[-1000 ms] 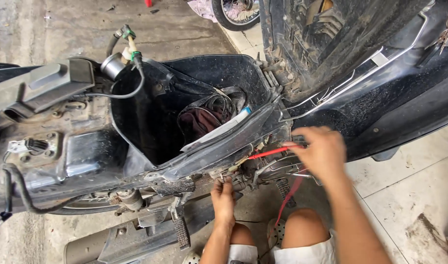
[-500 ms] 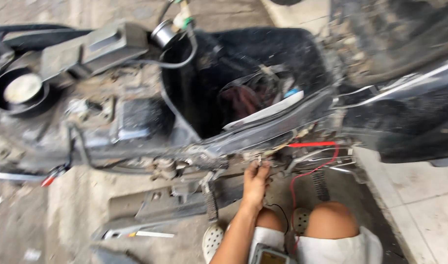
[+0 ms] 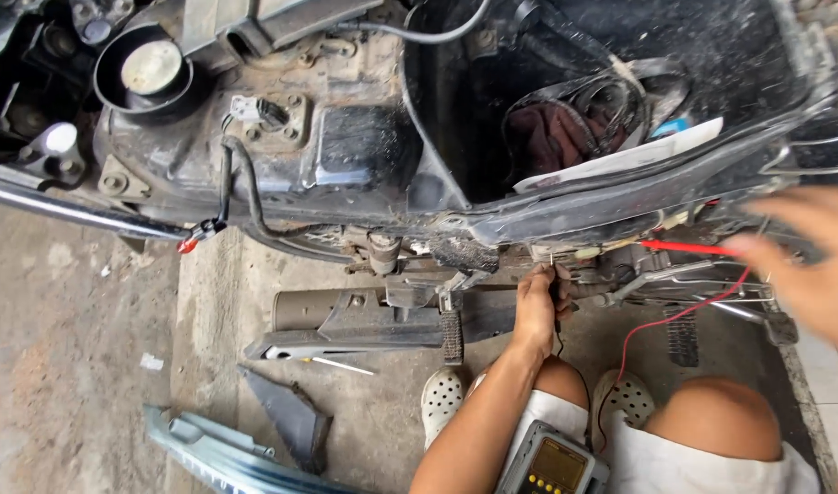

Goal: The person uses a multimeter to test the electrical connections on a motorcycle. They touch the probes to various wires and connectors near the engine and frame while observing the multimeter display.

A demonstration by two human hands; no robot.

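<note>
Left hand [image 3: 538,311] pinching a black probe [image 3: 554,291] under the scooter frame [image 3: 364,174], right hand [image 3: 803,265] blurred at 3 o'clock, fingers loosely spread beside red probe [image 3: 684,247], multimeter [image 3: 554,465] at 6 o'clock

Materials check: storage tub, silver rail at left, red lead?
Storage tub: looks like moulded black plastic, matte and dusty, with smooth rounded walls. Silver rail: likely bare metal, bright reflective streak. Red lead: seemingly flexible plastic-insulated wire, glossy, curving loosely toward the left hand.
</note>
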